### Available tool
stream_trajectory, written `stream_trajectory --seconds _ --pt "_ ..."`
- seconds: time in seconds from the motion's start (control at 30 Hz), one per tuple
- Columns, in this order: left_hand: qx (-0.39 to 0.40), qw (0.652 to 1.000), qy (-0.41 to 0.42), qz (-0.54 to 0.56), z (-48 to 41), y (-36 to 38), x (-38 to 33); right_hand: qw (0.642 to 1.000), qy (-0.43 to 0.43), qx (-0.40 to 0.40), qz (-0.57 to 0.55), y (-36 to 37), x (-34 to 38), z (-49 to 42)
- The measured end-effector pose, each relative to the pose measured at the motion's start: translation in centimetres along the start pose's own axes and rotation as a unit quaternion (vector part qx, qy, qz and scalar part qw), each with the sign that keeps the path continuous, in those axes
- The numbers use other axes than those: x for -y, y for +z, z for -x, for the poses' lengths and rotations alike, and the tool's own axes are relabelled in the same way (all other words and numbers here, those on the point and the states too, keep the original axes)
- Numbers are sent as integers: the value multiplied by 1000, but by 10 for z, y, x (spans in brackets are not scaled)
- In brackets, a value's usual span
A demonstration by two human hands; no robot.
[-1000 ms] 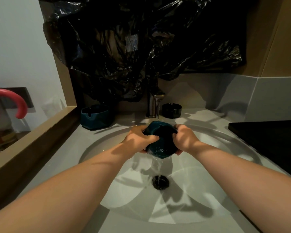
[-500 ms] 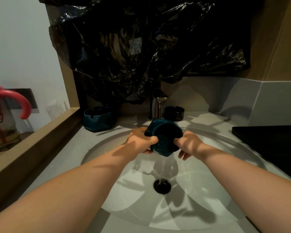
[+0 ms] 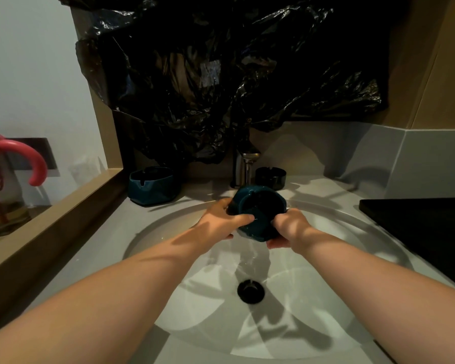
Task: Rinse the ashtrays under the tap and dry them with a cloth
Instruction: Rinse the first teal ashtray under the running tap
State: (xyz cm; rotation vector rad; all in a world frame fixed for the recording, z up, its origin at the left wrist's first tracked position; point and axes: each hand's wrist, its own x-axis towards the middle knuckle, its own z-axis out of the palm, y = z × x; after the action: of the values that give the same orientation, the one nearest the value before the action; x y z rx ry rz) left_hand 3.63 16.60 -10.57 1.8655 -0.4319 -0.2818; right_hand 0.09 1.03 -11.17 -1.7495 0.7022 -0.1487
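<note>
A dark teal ashtray (image 3: 260, 211) is held over the sink basin (image 3: 168, 227), tilted so its hollow faces me, just below the metal tap (image 3: 244, 166). My left hand (image 3: 221, 222) grips its left side with the thumb on the rim. From the lower right my right hand (image 3: 289, 227) grips it, fingers underneath. Water falls from the ashtray toward the drain (image 3: 250, 290). A second teal ashtray (image 3: 153, 185) sits on the counter at the back left. A black round ashtray (image 3: 270, 177) stands right of the tap.
A black plastic sheet (image 3: 221, 74) hangs over the wall above the tap. A black flat surface (image 3: 420, 224) lies on the counter at right. A wooden ledge (image 3: 50, 227) runs along the left, with a pink-handled bottle (image 3: 5, 179) beyond it.
The ashtray has been turned from bottom-up to hollow facing me. My right hand has shifted from its side to under its lower right edge.
</note>
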Motion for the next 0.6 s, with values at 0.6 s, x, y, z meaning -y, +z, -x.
stream_trajectory --seconds 0.6 --pt "6 977 -181 111 4 -7 -4 986 -33 38 157 -17 13 16"
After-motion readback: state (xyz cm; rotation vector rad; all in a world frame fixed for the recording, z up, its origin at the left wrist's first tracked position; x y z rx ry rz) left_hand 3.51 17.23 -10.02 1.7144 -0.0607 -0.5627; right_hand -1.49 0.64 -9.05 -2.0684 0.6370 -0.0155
